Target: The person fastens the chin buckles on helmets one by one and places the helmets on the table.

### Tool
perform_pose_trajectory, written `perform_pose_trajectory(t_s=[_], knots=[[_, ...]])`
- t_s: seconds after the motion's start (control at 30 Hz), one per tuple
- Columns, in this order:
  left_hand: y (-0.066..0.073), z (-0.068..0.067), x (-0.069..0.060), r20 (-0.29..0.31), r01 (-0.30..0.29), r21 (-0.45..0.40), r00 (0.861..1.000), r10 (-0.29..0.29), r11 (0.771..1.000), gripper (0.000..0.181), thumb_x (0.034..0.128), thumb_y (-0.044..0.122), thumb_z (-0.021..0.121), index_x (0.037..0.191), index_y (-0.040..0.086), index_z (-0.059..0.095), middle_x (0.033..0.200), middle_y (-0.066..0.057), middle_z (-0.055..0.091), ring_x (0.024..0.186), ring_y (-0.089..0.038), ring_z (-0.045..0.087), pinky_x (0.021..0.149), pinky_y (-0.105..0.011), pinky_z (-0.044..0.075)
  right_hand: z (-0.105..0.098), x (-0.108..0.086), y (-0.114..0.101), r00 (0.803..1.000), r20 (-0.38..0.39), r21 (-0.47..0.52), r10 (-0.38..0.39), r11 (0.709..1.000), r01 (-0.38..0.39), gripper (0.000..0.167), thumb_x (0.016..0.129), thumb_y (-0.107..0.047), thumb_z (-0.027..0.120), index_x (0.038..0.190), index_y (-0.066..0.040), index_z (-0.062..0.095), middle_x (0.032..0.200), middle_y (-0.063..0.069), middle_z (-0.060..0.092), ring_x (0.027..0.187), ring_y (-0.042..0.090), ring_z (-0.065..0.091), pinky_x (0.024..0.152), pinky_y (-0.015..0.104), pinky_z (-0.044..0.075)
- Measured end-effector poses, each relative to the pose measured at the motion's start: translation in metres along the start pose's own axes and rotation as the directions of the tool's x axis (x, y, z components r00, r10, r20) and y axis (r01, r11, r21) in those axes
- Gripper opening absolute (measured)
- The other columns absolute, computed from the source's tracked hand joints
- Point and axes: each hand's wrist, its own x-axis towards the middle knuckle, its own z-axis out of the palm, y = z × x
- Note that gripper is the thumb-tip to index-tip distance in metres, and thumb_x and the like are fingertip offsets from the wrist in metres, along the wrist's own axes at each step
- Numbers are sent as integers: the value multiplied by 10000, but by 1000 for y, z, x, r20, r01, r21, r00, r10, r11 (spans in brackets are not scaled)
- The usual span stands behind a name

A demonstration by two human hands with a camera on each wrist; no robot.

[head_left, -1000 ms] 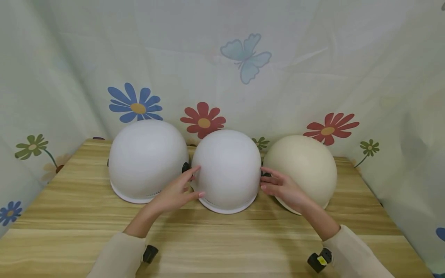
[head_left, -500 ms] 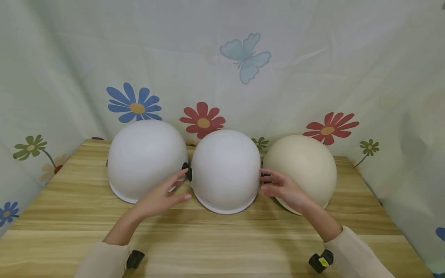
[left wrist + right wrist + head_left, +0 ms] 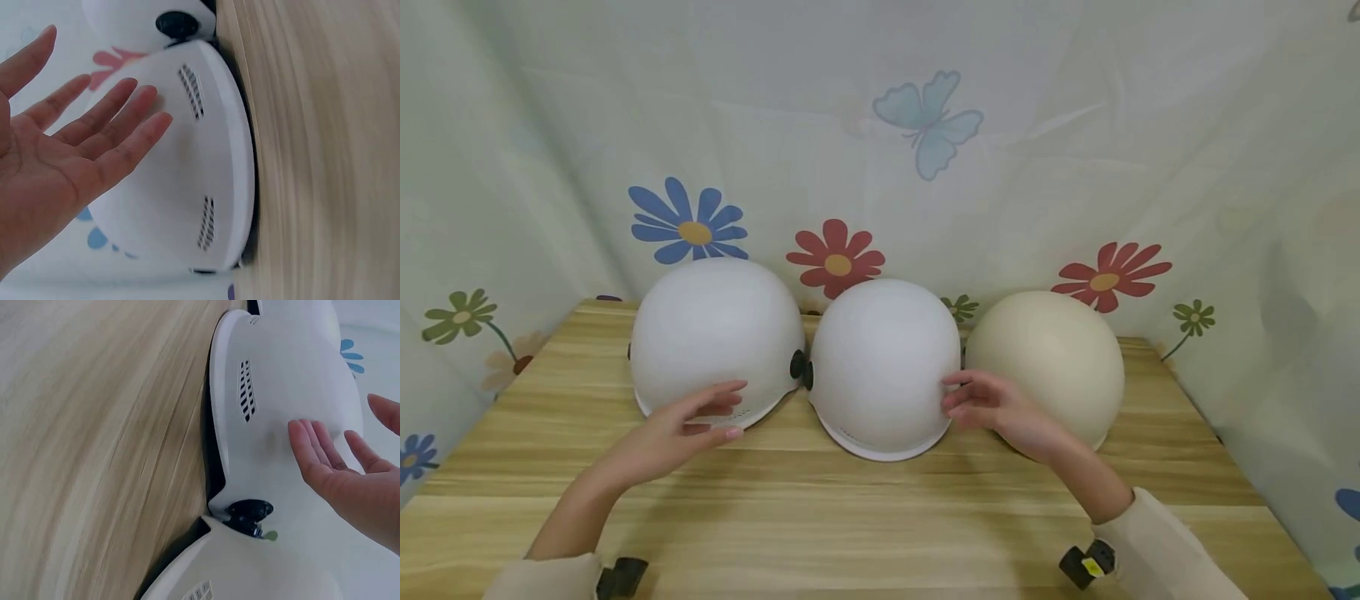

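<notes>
Three rounded helmets stand side by side: a white helmet [image 3: 715, 321] at the left, a white helmet [image 3: 883, 358] in the middle and a cream helmet [image 3: 1056, 350] at the right. My left hand [image 3: 658, 442] is in front of the left helmet, its fingers spread loosely and holding nothing. By the right side of the middle helmet is my right hand [image 3: 1011, 417], fingers relaxed, hiding part of the cream one. Whether its fingertips touch the middle helmet, I cannot tell. Black side knobs [image 3: 802, 367] meet between the two white helmets. Vent holes [image 3: 190, 90] show in the left wrist view.
All the helmets rest on a wood-grain table [image 3: 850, 533], near its back edge. Behind hangs a pale curtain [image 3: 805, 108] printed with flowers and a butterfly. Black wrist devices [image 3: 621, 577] are worn at both sleeves.
My left hand has moved left, away from the middle helmet to the front of the left one. My right hand has shifted slightly left. The helmets stay in place.
</notes>
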Motion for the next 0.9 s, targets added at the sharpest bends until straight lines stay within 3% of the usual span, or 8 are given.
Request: perform_pose_trajectory(t_s=[0.17, 0.47, 0.57, 0.73, 0.9], knots=[[-12, -17, -16, -41, 10, 23, 999, -9, 1000, 480, 905, 180, 583, 1332, 33, 418, 1258, -174, 505, 1103, -240, 513, 817, -268, 476, 11, 3, -3, 996, 87, 33, -31, 999, 28, 428, 874, -6, 572, 1275, 56, 438, 1089, 293, 525, 1032, 388, 518, 837, 430, 479], [-32, -45, -34, -105, 164, 38, 982, -160, 986, 555, 919, 244, 563, 1375, 37, 325, 1254, -203, 480, 1028, 50, 450, 751, -166, 453, 32, 11, -4, 986, 165, 50, -26, 999, 18, 431, 871, -13, 587, 1280, 24, 455, 1102, 276, 549, 1048, 368, 526, 831, 391, 487], [-40, -53, -39, -112, 214, 12, 971, -211, 977, 604, 928, 262, 545, 1403, 28, 256, 1279, -230, 434, 1098, -72, 466, 737, -157, 450, 42, 14, -6, 981, 192, 68, -33, 997, 20, 434, 871, 7, 575, 1285, 34, 444, 1127, 276, 540, 1066, 367, 520, 839, 376, 485], [-52, -61, -42, -100, 275, -67, 955, -281, 959, 690, 945, 250, 514, 1439, 10, 95, 1333, -302, 306, 1178, -461, 362, 731, -180, 460, 59, 21, -5, 973, 228, 96, -43, 995, 22, 441, 863, 42, 566, 1284, 51, 434, 1152, 284, 526, 1073, 383, 515, 844, 342, 481], [-59, -66, -40, -66, 311, -100, 946, -318, 945, 735, 951, 269, 500, 1450, 20, 22, 1369, -352, 208, 1198, -521, 308, 796, -352, 492, 75, 29, -1, 963, 258, 117, -70, 992, 41, 463, 863, 17, 580, 1292, 68, 414, 1177, 301, 503, 1088, 402, 506, 859, 315, 471]])
